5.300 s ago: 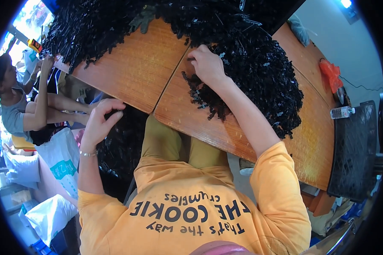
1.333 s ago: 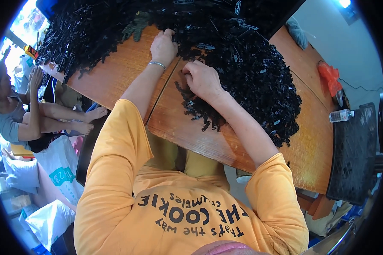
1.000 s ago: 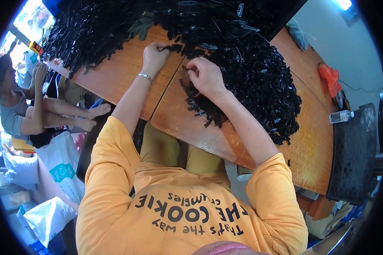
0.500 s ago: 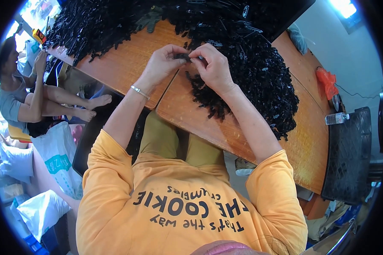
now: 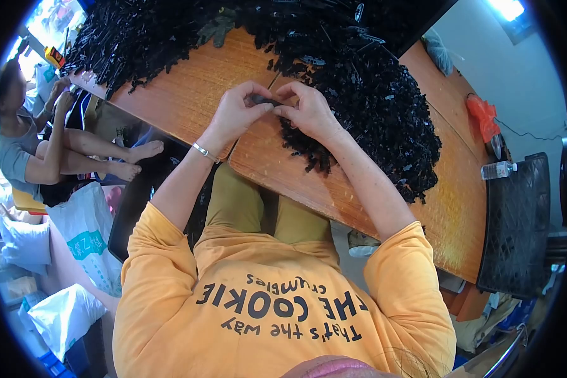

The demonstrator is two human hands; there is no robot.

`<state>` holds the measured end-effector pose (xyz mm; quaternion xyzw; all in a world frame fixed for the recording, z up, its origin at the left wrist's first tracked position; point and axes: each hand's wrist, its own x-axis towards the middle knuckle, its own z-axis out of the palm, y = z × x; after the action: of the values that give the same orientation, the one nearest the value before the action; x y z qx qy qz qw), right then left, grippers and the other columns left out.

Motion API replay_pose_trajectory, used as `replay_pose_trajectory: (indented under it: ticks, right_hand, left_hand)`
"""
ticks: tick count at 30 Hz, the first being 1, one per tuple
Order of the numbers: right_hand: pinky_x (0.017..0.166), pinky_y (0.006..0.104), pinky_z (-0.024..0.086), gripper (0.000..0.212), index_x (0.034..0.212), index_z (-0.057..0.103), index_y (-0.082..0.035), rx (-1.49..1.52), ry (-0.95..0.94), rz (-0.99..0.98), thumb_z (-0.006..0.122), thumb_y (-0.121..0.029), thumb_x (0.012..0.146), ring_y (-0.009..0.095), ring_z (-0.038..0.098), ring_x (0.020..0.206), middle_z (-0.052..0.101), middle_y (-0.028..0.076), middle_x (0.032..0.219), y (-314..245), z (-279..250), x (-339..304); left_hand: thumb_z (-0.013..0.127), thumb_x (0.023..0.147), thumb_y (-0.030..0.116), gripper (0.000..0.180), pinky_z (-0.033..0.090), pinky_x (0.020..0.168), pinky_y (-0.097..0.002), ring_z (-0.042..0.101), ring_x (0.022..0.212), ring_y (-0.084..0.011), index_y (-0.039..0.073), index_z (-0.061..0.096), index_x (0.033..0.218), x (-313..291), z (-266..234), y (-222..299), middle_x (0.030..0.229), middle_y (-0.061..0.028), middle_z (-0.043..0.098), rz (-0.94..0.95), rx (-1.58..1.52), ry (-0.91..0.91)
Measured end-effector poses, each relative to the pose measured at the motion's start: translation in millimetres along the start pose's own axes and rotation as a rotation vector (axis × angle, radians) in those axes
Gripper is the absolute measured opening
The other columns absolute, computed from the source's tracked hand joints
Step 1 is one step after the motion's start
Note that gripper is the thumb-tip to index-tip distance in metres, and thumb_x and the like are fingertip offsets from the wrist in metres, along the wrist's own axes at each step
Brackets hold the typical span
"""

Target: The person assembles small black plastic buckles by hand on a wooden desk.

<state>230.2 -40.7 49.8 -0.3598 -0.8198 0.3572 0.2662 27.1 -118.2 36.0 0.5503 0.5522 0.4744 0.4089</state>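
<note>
Left hand (image 5: 235, 114) and right hand (image 5: 310, 113) moved bodyward; both pinch a dark piece (image 5: 263, 100).

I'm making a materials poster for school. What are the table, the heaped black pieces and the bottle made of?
The table looks like wood or wood-look board, worn and slightly shiny: streaky grain shows. The heaped black pieces may be plastic or metal; some spots glint. The bottle is probably glossy plastic, being see-through.

We saw black against orange.
Small black pieces (image 5: 384, 126) contrasted with an orange-brown wood-grained tabletop (image 5: 211, 85); we wore a loose orange cloth shirt (image 5: 164, 309) with black lettering (image 5: 256, 307) and olive-yellow trousers (image 5: 236, 208); a crumpled plastic bag (image 5: 482, 117) was red.
</note>
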Motion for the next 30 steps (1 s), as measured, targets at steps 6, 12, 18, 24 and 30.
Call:
replay_pose_trajectory:
  ticks: [6, 12, 18, 24, 30]
  right_hand:
    - [0.075, 0.0429, 0.056, 0.026, 0.1, 0.074, -0.003, -0.067, -0.027, -0.02, 0.085, -0.022, 0.086, 0.034, 0.074, 0.084, 0.077, 0.016, 0.09, 2, 24, -6]
    - [0.067, 0.0378, 0.056, 0.028, 0.105, 0.073, -0.001, 0.099, -0.186, -0.027, 0.084, -0.023, 0.09, 0.023, 0.073, 0.077, 0.075, 0.011, 0.086, -6, 37, -2]
    - [0.072, 0.0397, 0.06, 0.024, 0.103, 0.075, -0.003, -0.074, -0.09, 0.073, 0.08, -0.023, 0.091, 0.025, 0.075, 0.081, 0.076, 0.012, 0.097, 20, -12, 16]
    - [0.085, 0.0478, 0.059, 0.027, 0.098, 0.078, -0.01, -0.508, -0.036, -0.027, 0.079, -0.035, 0.089, 0.035, 0.073, 0.096, 0.076, 0.014, 0.099, 26, 10, 17]
    - [0.083, 0.0493, 0.058, 0.018, 0.105, 0.072, -0.009, -0.571, -0.151, -0.002, 0.072, -0.018, 0.089, 0.039, 0.073, 0.098, 0.072, 0.018, 0.106, 38, 38, 16]
  left_hand:
    - [0.072, 0.096, -0.004, 0.023, 0.053, 0.082, -0.0206, 0.064, 0.092, -0.0051, -0.001, 0.069, 0.118, -20, 6, -14, 0.107, -0.0014, 0.07, 0.014, -0.115, 0.086]
    - [0.073, 0.093, -0.002, 0.025, 0.051, 0.081, -0.0217, 0.065, 0.091, -0.0072, -0.001, 0.072, 0.118, -57, -29, -12, 0.103, -0.0013, 0.072, -0.085, -0.17, 0.105]
    - [0.072, 0.089, 0.002, 0.024, 0.05, 0.081, -0.0244, 0.062, 0.09, -0.007, 0.0, 0.074, 0.113, -121, -136, -17, 0.104, -0.001, 0.073, -0.125, 0.31, -0.086]
    - [0.074, 0.093, 0.005, 0.024, 0.05, 0.103, -0.032, 0.067, 0.116, -0.0149, 0.001, 0.074, 0.116, -130, -127, -17, 0.118, -0.0044, 0.076, -0.151, 0.29, 0.094]
    - [0.07, 0.097, 0.008, 0.017, 0.057, 0.085, -0.0332, 0.074, 0.091, -0.0216, 0.0, 0.075, 0.111, -30, -58, 0, 0.099, -0.009, 0.078, 0.028, 0.348, 0.105]
